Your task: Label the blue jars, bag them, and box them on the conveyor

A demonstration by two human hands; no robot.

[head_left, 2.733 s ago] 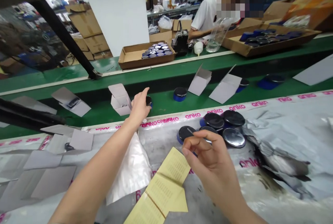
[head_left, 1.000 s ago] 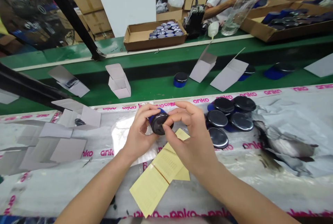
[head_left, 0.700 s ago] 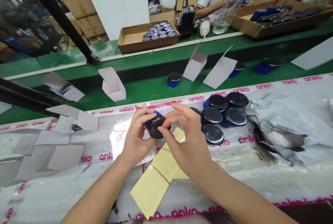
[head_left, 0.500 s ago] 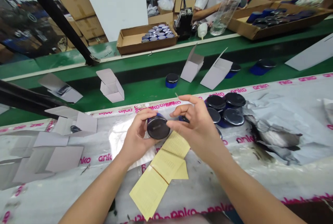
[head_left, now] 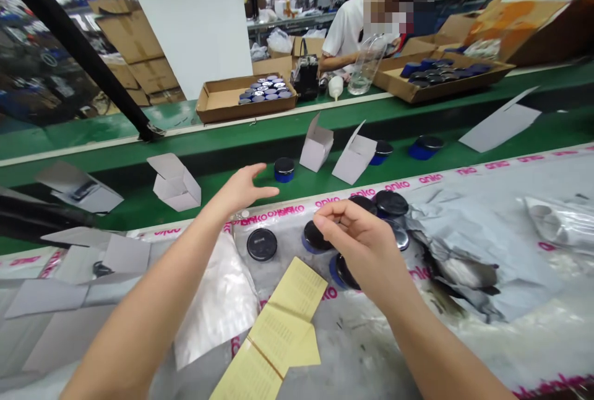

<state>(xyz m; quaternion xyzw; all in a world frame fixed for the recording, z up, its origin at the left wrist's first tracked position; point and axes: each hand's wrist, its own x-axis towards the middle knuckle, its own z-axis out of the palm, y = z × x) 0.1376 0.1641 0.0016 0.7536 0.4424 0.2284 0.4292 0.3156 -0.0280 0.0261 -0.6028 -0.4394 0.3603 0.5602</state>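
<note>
Head view: left fingers (head_left: 250,171) spread empty beside a blue jar (head_left: 284,169) (right fingers (head_left: 334,210) curled, grasp unclear).

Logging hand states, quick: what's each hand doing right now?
Left hand: open, empty.
Right hand: curled shut above black-lidded blue jars; any held item cannot be told.

Beyond the left hand (head_left: 241,186), a green conveyor belt (head_left: 464,121) runs crosswise. Farther back stand a white wall panel (head_left: 185,22), a slanted black post (head_left: 78,53), stacked brown cardboard cartons (head_left: 127,41) and grey metal shelving (head_left: 292,19).
</note>
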